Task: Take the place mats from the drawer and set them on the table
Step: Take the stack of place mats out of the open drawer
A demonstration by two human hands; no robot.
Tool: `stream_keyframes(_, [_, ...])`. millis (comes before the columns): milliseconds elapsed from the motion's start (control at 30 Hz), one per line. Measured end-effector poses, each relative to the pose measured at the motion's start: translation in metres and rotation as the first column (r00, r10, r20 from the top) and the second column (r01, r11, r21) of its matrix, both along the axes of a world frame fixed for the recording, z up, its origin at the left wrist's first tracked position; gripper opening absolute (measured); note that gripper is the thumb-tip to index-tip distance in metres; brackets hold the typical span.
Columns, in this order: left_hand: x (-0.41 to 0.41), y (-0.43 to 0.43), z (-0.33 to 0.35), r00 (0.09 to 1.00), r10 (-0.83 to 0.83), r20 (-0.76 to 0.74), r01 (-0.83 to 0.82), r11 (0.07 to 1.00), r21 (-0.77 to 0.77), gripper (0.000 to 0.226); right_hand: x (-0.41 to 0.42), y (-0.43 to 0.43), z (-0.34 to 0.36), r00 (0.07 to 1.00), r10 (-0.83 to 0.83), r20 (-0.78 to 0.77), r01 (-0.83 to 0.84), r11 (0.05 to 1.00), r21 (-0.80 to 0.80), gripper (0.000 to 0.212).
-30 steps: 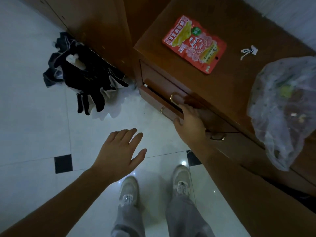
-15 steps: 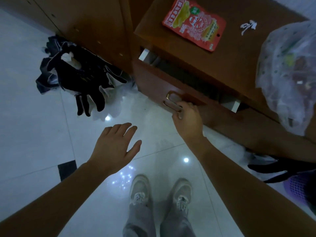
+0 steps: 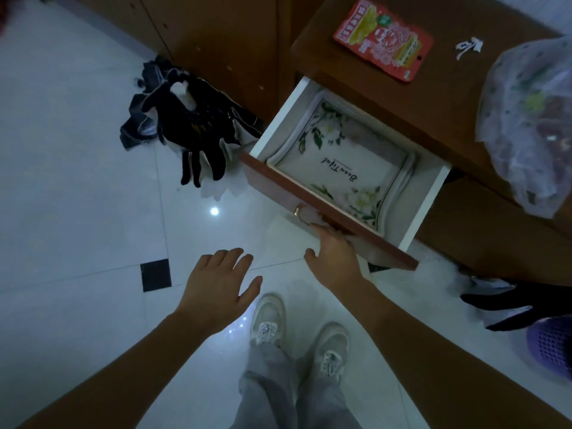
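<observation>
Drawer (image 3: pixel 280 119): pulled open, centre right of frame, under the wooden desk (image 3: pixel 458 97).
Place mat (image 3: pixel 334 168): floral print with script lettering, lying flat inside the drawer.
Right hand (image 3: pixel 335 258): fingertips against the drawer front beside the brass handle (image 3: pixel 298 210); grip cannot be told.
Left hand (image 3: pixel 216 286): lower centre, fingers spread, holding nothing, above the tiled floor (image 3: pixel 77 212).
Red snack packet (image 3: pixel 382 40): on the desk, top right.

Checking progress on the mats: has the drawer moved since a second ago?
Yes. The drawer has slid out from the cabinet toward the person, exposing the place mats; the right hand holds its front.
</observation>
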State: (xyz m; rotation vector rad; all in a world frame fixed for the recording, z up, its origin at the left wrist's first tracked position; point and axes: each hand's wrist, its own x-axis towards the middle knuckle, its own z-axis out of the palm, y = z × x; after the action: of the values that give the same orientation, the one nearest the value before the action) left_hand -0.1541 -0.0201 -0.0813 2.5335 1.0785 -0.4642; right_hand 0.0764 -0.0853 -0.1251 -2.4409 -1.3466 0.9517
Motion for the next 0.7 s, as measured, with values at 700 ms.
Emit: stream_keyframes(700, [0.002,-0.044,0.056,0.997,0.076,-0.028,-0.074,0.995,0.067,0.061,-0.022,-0.066,0.074,0.975,0.211,0.072,-0.214,0.976,0.037,0.048])
